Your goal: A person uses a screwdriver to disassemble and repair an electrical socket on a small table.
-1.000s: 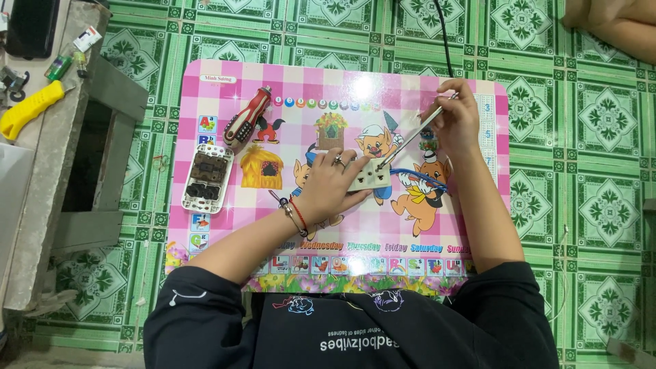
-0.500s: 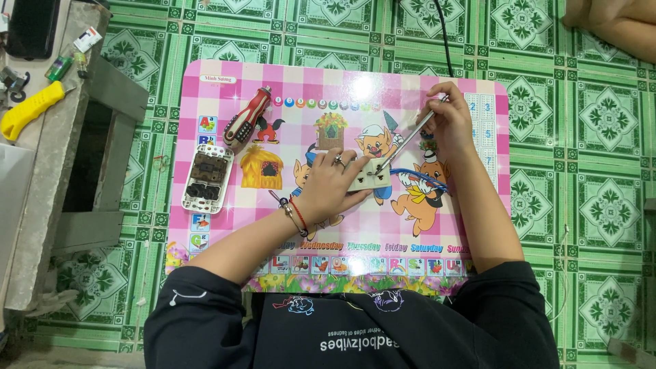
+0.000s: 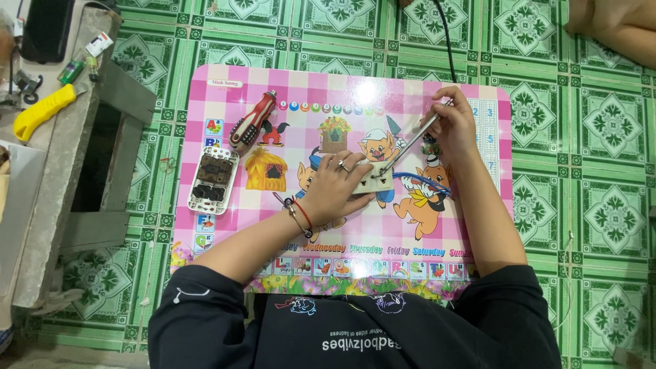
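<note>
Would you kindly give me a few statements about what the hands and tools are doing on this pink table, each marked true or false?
1. The left hand presses on a small white socket part. True.
2. The right hand holds a yellow knife. False: it holds a thin metal screwdriver.
3. A red-handled screwdriver lies untouched on the pink table. True.
4. The white switch frame sits on the green tiled floor. False: it lies on the table.
</note>
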